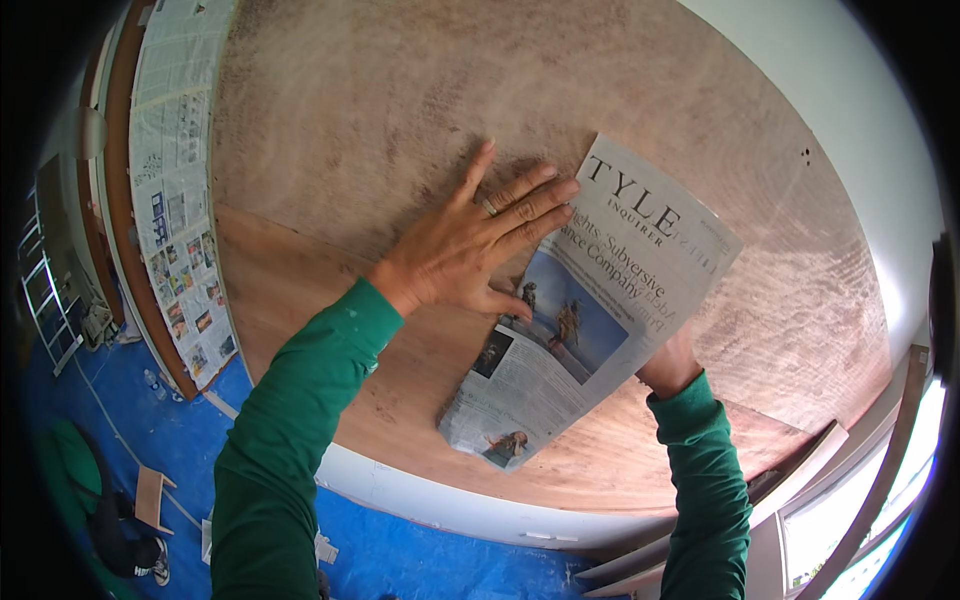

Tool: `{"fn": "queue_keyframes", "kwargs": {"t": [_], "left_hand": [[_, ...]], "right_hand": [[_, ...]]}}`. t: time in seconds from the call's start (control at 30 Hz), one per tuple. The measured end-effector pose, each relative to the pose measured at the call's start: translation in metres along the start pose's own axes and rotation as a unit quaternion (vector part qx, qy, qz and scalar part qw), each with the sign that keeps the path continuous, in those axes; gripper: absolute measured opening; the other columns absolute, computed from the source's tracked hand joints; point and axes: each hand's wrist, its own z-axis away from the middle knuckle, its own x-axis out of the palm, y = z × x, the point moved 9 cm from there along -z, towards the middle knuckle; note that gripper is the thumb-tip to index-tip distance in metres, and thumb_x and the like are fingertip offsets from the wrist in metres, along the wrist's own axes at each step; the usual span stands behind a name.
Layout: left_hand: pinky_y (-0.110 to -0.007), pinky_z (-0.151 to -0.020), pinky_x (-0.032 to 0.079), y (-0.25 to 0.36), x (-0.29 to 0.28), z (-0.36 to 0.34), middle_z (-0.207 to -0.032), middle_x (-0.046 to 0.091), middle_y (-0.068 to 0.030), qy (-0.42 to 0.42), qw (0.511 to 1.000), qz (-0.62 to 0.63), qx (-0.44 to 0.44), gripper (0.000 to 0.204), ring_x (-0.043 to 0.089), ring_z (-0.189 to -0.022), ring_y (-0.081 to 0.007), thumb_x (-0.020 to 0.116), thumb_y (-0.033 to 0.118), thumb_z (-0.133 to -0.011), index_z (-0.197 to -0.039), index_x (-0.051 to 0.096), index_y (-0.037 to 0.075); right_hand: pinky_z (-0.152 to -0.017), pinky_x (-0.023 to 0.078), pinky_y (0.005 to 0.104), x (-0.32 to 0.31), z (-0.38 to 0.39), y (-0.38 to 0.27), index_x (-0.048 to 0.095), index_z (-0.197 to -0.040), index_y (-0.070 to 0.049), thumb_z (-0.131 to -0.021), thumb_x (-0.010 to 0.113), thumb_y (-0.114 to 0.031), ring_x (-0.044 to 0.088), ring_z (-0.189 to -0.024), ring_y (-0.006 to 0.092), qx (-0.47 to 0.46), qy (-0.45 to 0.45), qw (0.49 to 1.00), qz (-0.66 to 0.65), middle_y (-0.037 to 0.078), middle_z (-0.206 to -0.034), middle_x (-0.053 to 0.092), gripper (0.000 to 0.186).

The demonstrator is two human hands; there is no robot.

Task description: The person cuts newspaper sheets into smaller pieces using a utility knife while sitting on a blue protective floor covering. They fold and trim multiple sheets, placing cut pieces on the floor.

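Observation:
A folded sheet of newspaper (640, 275), printed with large black lettering and a blue-toned picture, stands tilted in front of a brown wood panel (370, 100). My left hand (470, 235) lies spread over the panel, fingers apart. Its fingertips and thumb reach the left edge of the sheet. A ring sits on one finger. From the lower right my right hand (672, 365) goes behind the newspaper. Only its wrist and heel show; the paper hides the fingers, so their grip cannot be seen. Green sleeves cover both forearms.
Newspaper sheets (180, 220) cover a strip along the panel's left side. Blue sheeting (430, 540) lies on the floor. A ladder (45, 280), a small wooden stool (152, 498) and a person's shoe (161, 562) are at the left. A window (850, 515) is at the lower right.

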Motion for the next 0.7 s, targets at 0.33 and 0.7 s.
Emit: {"fn": "queue_keyframes", "kwargs": {"t": [0.33,0.7], "left_hand": [[-0.08,-0.136,0.005,0.004,-0.003,0.003,-0.186,0.025,-0.0017,0.019,0.999,-0.026,0.03,0.117,0.013,-0.173,-0.0256,0.079,0.089,-0.067,-0.163,0.053,0.027],[-0.08,-0.135,0.002,0.005,0.001,0.001,-0.186,0.026,0.0017,-0.019,0.999,-0.043,0.018,0.121,0.012,-0.174,-0.0248,0.074,0.093,-0.069,-0.167,0.05,0.027]], "right_hand": [[-0.097,0.059,0.0476,-0.002,-0.018,-0.006,0.076,-0.135,-0.008,-0.096,0.082,-0.026,0.073,-0.118,0.0364,-0.004,-0.006,1.0,-0.027,0.015,-0.132,0.075,0.044],[-0.1,0.058,0.0491,-0.003,-0.009,0.0,0.076,-0.133,-0.005,-0.095,0.083,-0.024,0.073,-0.119,0.0394,0.031,-0.025,0.999,0.03,0.018,-0.132,0.076,0.043]]}}
